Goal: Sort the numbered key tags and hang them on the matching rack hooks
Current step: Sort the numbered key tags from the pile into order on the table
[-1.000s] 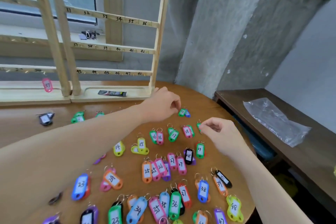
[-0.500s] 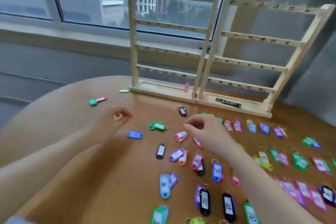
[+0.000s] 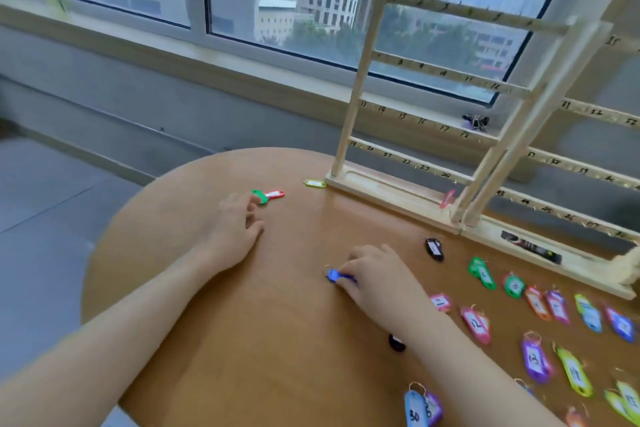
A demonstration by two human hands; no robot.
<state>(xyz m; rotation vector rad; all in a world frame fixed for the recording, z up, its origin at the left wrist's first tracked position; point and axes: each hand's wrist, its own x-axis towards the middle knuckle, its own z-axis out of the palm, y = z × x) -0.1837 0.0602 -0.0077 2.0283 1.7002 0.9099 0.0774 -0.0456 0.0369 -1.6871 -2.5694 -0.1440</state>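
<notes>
My right hand (image 3: pixel 375 279) pinches a blue key tag (image 3: pixel 335 276) lying on the round wooden table (image 3: pixel 277 340). My left hand (image 3: pixel 235 225) reaches toward a green tag (image 3: pixel 259 197) joined end to end with a red tag (image 3: pixel 274 194); its fingertips are at the green one, loosely curled, holding nothing. Two wooden racks with numbered hooks (image 3: pixel 433 121) stand at the table's far side. Many coloured numbered tags, such as pink 12 (image 3: pixel 477 324) and purple 13 (image 3: pixel 535 359), lie in rows on the right.
A yellow tag (image 3: pixel 314 183) lies by the rack base, a black tag (image 3: pixel 434 248) near it. A pink tag (image 3: pixel 448 198) hangs low on the rack. A dark tube (image 3: pixel 530 247) lies in the right rack's tray. The window sill runs behind the table.
The view has swung left. My right hand dropped onto the blue tag and took hold of it. My left hand moved forward to the green and red tags.
</notes>
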